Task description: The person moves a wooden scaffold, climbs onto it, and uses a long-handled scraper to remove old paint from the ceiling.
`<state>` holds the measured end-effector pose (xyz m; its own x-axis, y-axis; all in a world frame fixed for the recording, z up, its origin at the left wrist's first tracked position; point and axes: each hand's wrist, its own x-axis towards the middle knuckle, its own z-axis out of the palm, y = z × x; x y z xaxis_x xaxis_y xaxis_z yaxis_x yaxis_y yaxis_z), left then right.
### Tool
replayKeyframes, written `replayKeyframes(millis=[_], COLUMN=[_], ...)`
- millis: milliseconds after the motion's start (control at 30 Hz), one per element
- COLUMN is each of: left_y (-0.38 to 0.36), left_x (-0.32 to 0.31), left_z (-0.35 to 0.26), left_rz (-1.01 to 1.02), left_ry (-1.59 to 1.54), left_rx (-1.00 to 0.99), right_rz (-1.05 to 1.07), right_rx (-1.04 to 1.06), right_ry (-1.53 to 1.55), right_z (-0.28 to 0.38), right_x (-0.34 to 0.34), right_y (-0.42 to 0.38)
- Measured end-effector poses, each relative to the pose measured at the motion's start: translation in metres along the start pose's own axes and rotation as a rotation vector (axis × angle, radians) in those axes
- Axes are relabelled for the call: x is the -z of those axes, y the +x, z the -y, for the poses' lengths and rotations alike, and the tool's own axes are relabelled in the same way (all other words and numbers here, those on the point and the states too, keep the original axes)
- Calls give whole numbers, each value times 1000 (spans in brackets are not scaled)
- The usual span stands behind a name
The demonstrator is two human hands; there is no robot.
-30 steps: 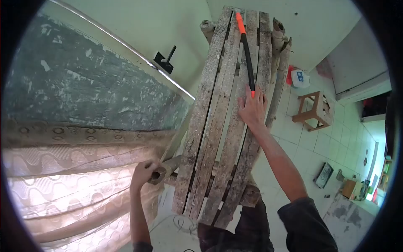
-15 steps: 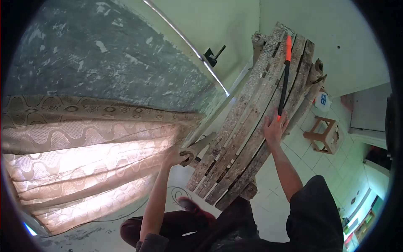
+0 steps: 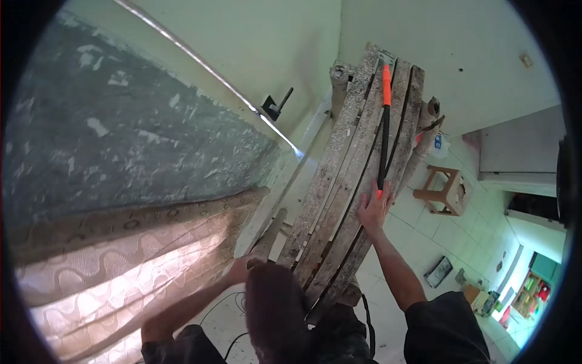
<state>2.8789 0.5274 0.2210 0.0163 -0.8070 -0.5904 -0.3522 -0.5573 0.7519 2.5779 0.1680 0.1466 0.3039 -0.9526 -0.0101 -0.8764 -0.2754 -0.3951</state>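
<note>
A worn, slatted wooden bench (image 3: 339, 176) leans lengthwise in front of me, its boards facing me. My left hand (image 3: 241, 270) is closed round the end of a round wooden leg (image 3: 267, 239) at the bench's near left; my raised knee is close beside it. On the slats lies a long, thin tool (image 3: 384, 130) with a black shaft, orange ends and a flat metal piece at the far tip. My right hand (image 3: 374, 211) rests on the boards at the tool's near orange end, fingers stretched out.
A patterned curtain (image 3: 127, 267) hangs at the left below a peeling grey wall (image 3: 139, 127). A metal rod (image 3: 200, 64) runs along the wall near a black bracket (image 3: 274, 106). On the tiled floor at the right stand a tan stool (image 3: 445, 191) and a small dark tray (image 3: 438, 271).
The view has shifted, so the bench and tool appear further left and slightly lower. My knee has risen in front of the bench's near end. Both hands keep their places on the bench.
</note>
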Motion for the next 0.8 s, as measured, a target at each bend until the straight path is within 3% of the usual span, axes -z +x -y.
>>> replayKeyframes(millis=[33,100,233,300,400,500,567,600,633,800], left_y=[1,0,3,4,-1,-3,2,-2,-5,11], left_x=[-2,-11,5,0,-7,-12,-2,-12,-14,12], left_z=[-6,-13,-41,-27,-14,-35,-48,-28,-22,-63], left_rz=[13,-204,-201,-171,-180,-234,-192,-271,-281,-213], left_ry=[-2,-5,108,-22,62,-6,-38,-13,-16,59], left_rx=[-13,261,157,169,84,155,306,172,160,317], right_rz=[-8,6,22,70,76,105,108,115,120,121], right_rx=[-11,-6,-47,-63,-50,-59,-49,-65,-76,-136], right_ry=[-13,-27,-4,4,1,-7,-34,-50,-64,-57], right_z=[-1,0,6,6,8,11,13,13,13,13], right_x=[0,-3,1,-1,2,5,4,4,4,0], right_y=[5,5,11,14,16,21,25,21,23,19])
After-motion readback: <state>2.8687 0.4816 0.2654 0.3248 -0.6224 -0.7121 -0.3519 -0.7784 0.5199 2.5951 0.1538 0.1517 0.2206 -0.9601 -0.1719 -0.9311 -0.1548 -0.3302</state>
